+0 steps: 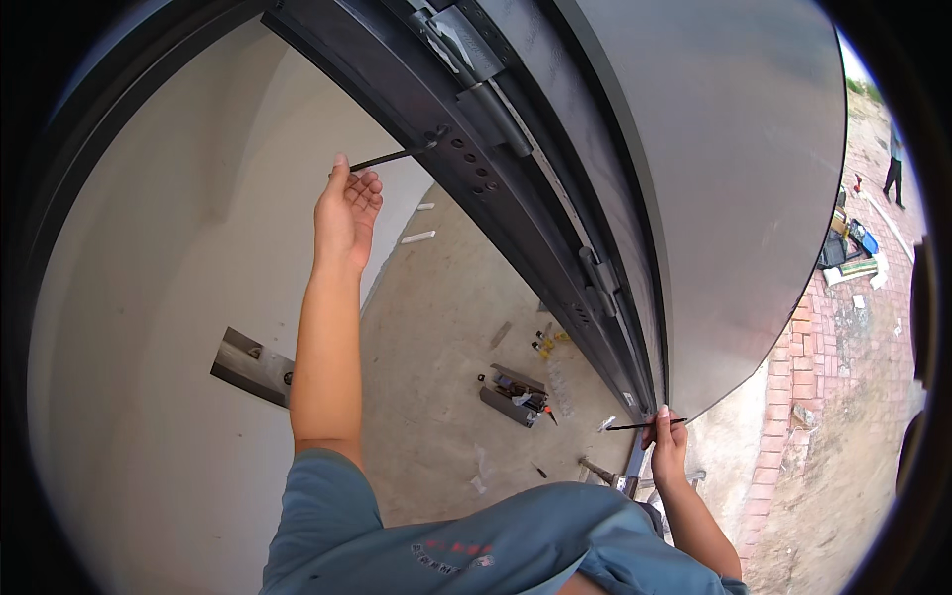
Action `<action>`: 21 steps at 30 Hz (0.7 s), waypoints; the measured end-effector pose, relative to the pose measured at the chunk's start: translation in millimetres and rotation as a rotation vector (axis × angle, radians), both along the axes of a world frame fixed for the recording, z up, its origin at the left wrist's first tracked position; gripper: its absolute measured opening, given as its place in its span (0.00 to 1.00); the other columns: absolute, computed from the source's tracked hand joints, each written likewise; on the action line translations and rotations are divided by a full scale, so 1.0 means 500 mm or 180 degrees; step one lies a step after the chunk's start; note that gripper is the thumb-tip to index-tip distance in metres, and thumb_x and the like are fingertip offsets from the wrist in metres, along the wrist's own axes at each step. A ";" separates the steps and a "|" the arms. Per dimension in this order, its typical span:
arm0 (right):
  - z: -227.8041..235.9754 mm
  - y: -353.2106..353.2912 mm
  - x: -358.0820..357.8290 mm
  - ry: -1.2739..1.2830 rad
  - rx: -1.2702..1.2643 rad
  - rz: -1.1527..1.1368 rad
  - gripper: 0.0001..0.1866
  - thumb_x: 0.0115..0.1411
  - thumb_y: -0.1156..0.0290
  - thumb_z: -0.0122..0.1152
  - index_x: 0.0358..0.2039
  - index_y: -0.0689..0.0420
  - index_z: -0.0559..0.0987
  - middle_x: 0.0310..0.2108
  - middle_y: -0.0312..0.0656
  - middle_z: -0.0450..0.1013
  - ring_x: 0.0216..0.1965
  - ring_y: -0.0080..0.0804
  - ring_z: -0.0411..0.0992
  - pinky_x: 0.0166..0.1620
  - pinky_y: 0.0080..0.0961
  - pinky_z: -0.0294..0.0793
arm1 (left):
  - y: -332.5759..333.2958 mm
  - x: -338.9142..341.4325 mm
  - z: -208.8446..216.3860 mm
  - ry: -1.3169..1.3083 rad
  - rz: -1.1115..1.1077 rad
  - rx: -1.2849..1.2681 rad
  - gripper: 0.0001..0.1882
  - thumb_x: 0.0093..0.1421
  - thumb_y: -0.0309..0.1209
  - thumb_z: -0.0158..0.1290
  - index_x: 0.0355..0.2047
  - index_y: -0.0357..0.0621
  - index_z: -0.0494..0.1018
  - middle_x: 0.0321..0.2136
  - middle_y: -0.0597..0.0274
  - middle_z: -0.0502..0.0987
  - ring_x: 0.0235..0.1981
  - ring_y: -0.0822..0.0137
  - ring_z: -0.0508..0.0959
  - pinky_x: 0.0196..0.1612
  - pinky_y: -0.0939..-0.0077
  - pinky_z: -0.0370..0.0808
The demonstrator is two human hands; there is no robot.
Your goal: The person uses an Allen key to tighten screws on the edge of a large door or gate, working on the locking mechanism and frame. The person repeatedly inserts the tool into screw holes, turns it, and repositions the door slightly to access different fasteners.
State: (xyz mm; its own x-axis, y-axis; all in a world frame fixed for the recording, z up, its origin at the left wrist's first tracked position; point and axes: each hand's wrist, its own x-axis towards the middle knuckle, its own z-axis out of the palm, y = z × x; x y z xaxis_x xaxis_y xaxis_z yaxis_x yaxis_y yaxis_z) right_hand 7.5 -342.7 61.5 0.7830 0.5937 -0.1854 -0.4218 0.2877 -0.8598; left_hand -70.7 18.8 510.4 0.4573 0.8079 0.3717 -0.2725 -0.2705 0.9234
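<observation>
My left hand is raised and pinches the end of a black hex key between thumb and finger, the other fingers loosely curled. The key's bent far end meets the dark metal door frame beside a row of round holes. Lower right, at the foot of the frame as seen here, my right hand grips a thin black rod lying crosswise. Its fingers partly hide the rod's middle. Hinges join the frame to a large grey door panel.
On the floor inside lies an open tool box with tools, near yellow items and scraps. A metal-lined cutout marks the left wall. Outside, brick paving holds a pile of gear; a person stands farther off.
</observation>
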 end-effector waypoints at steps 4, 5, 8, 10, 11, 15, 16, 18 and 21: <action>-0.056 -0.045 -0.006 0.0143 -0.0268 -0.0076 0.25 0.76 0.49 0.49 0.32 0.58 0.75 0.19 0.35 0.70 0.19 0.21 0.67 0.24 0.19 0.67 | 0.004 0.039 0.017 0.0093 -0.0020 -0.0205 0.08 0.68 0.31 0.60 0.37 0.42 0.73 0.29 0.63 0.74 0.31 0.72 0.73 0.35 0.77 0.72; -0.062 -0.054 -0.010 0.0206 -0.0329 -0.0137 0.25 0.76 0.49 0.49 0.31 0.57 0.75 0.19 0.35 0.70 0.19 0.21 0.67 0.24 0.20 0.67 | 0.015 0.040 0.016 0.0088 -0.0017 -0.0185 0.08 0.68 0.31 0.60 0.37 0.42 0.73 0.29 0.63 0.74 0.31 0.72 0.73 0.35 0.77 0.72; -0.116 -0.087 -0.017 0.0283 -0.0425 -0.0288 0.27 0.76 0.47 0.48 0.30 0.58 0.76 0.18 0.35 0.69 0.18 0.21 0.66 0.23 0.20 0.66 | 0.022 0.051 0.023 0.0080 0.0286 0.0180 0.08 0.67 0.30 0.59 0.36 0.41 0.72 0.29 0.63 0.74 0.30 0.72 0.73 0.35 0.77 0.71; -0.134 -0.104 -0.018 0.0351 -0.0568 -0.0373 0.27 0.75 0.48 0.48 0.30 0.58 0.76 0.18 0.35 0.69 0.18 0.21 0.66 0.23 0.20 0.66 | 0.019 0.061 0.040 0.0153 0.0496 0.0656 0.08 0.67 0.30 0.60 0.36 0.41 0.71 0.29 0.64 0.73 0.30 0.73 0.73 0.35 0.78 0.71; -0.137 -0.113 -0.017 0.0386 -0.0636 -0.0429 0.26 0.75 0.48 0.48 0.30 0.58 0.76 0.18 0.35 0.69 0.18 0.21 0.66 0.23 0.20 0.65 | 0.008 0.070 0.064 0.0222 0.0538 0.0958 0.09 0.67 0.30 0.60 0.35 0.41 0.71 0.29 0.64 0.73 0.30 0.74 0.73 0.35 0.78 0.71; -0.156 -0.139 0.007 0.0416 -0.0674 -0.0407 0.25 0.75 0.48 0.49 0.30 0.58 0.75 0.19 0.35 0.69 0.18 0.21 0.66 0.22 0.20 0.66 | -0.032 0.102 0.142 0.0677 0.0627 0.2283 0.10 0.65 0.29 0.60 0.41 0.37 0.71 0.31 0.65 0.75 0.31 0.75 0.74 0.36 0.81 0.70; -0.159 -0.140 0.015 0.0389 -0.0681 -0.0424 0.25 0.75 0.49 0.49 0.30 0.58 0.75 0.19 0.34 0.69 0.18 0.20 0.66 0.22 0.20 0.66 | -0.046 0.110 0.159 0.0796 0.0642 0.2622 0.11 0.65 0.29 0.60 0.41 0.36 0.72 0.31 0.65 0.76 0.32 0.75 0.74 0.36 0.81 0.71; -0.149 -0.136 0.033 0.0330 -0.0707 -0.0459 0.25 0.76 0.49 0.49 0.30 0.58 0.75 0.19 0.34 0.68 0.18 0.20 0.65 0.22 0.20 0.66 | -0.080 0.136 0.176 0.0929 0.0598 0.3362 0.10 0.65 0.28 0.59 0.42 0.36 0.72 0.31 0.65 0.76 0.32 0.73 0.75 0.37 0.79 0.72; -0.135 -0.120 0.052 0.0244 -0.0643 -0.0445 0.25 0.76 0.50 0.48 0.31 0.58 0.76 0.19 0.34 0.69 0.20 0.20 0.66 0.23 0.20 0.67 | -0.163 0.168 0.184 0.1445 0.0672 0.4410 0.11 0.65 0.29 0.59 0.43 0.38 0.73 0.29 0.66 0.76 0.30 0.74 0.74 0.37 0.78 0.72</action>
